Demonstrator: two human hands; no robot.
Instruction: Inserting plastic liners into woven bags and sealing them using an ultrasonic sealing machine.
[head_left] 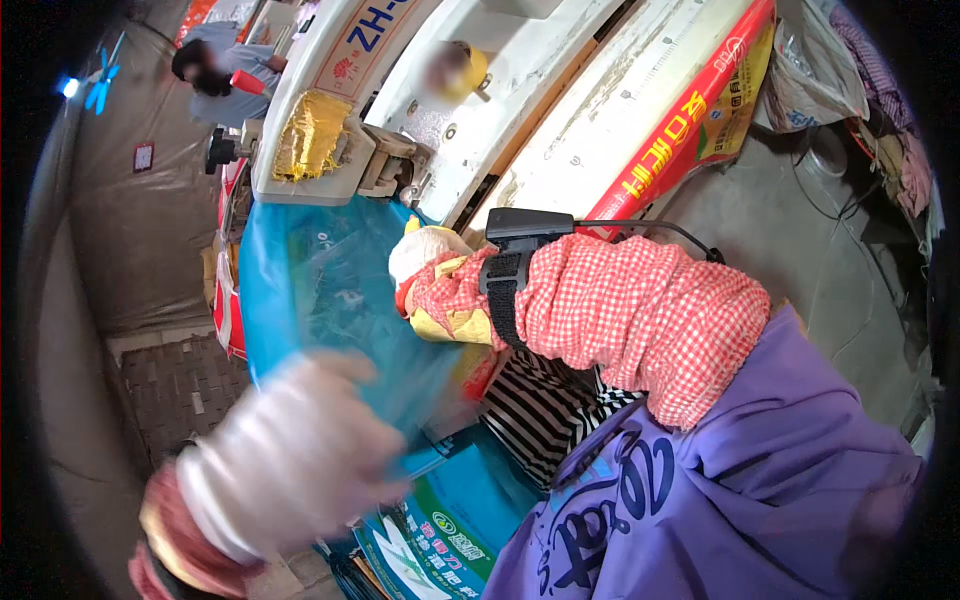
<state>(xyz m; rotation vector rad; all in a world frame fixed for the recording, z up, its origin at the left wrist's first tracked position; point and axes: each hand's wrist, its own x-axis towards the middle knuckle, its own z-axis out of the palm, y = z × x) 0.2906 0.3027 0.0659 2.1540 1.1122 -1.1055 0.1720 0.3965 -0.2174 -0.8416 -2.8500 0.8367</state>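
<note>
My left hand (300, 450), in a whitish glove, is smeared by motion at the lower left. It is in front of a blue plastic sheet or sack (320, 270) that hangs below a white sewing machine (330, 90). My right hand (432, 252), in a white glove with yellow parts, lies at the right edge of the blue plastic, close under the machine. Its fingers are mostly hidden, so I cannot see whether it grips the plastic. A black strap with a small black device (525, 230) goes round my right wrist, over a red checked sleeve.
A gold-coloured patch (312, 135) covers the machine's end, beside a black knob (220, 150). A yellow-rimmed roll (470, 72) rests on the white machine bed. Printed blue sacks (440, 530) lie low in front of me. Another person (225, 80) is behind the machine.
</note>
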